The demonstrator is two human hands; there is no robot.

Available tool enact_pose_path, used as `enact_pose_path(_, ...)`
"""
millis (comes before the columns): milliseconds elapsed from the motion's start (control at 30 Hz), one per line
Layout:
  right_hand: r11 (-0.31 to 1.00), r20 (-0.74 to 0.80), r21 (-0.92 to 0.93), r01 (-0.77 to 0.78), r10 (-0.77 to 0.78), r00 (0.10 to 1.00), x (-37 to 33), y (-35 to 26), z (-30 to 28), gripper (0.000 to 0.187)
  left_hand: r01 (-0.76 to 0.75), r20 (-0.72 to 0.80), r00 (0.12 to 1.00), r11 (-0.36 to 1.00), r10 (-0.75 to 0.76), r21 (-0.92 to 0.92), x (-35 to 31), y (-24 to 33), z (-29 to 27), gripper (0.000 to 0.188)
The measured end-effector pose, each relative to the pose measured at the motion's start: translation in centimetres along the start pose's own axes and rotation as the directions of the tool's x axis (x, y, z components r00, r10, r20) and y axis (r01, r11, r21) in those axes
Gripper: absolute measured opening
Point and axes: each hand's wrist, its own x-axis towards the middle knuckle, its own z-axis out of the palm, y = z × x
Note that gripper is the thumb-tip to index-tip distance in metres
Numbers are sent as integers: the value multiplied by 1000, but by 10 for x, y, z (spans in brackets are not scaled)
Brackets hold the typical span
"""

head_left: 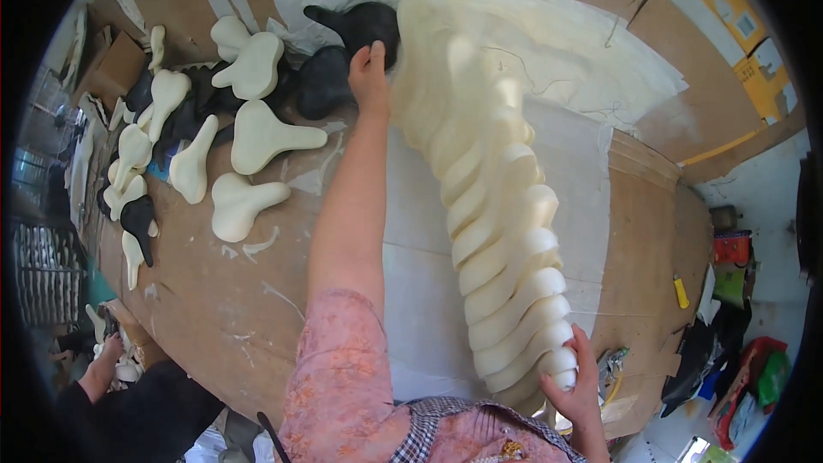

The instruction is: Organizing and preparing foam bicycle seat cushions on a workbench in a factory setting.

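The stacked cream saddles point(506, 279) partly hide one another.

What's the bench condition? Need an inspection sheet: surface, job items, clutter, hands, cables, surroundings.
Surface: brown cardboard, partly covered by pale sheets.
Job items: long row of cream saddle-shaped pads, packed face to face; loose cream pads and black pads at left.
Clutter: pale scraps on the cardboard; yellow-handled tool at right.
Hands: left hand at a black pad, grip unclear; right hand at the row's near end.
Cables: nothing seen for certain.
Surroundings: another person lower left; green bag far right.
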Motion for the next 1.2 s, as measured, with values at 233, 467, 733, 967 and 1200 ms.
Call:
enact_pose_path(233,1000,76,-17,-10,12,997,-1,17,-15,85,415,-221,842,852,-493,-319,72,-49,-14,49)
enact_pose_path(467,977,202,-212,-21,65,977,16,8,-20,74,324,-173,876,815,-450,-480,115,-80,-61,53)
enact_pose_path(733,976,264,-213,48,10,964,18,14,-22,81,-233,-459,870,971,181,-58,-15,50,-169,35)
enact_pose_path(967,985,246,-36,171,-157,957,5,20,-13,77,-60,-611,743,936,274,347,-149,102,-333,68)
enact_pose_path(1200,956,135,93,277,-288,948,-32,27,-65,65,264,-294,916,962,-273,-70,-412,63,-271,38)
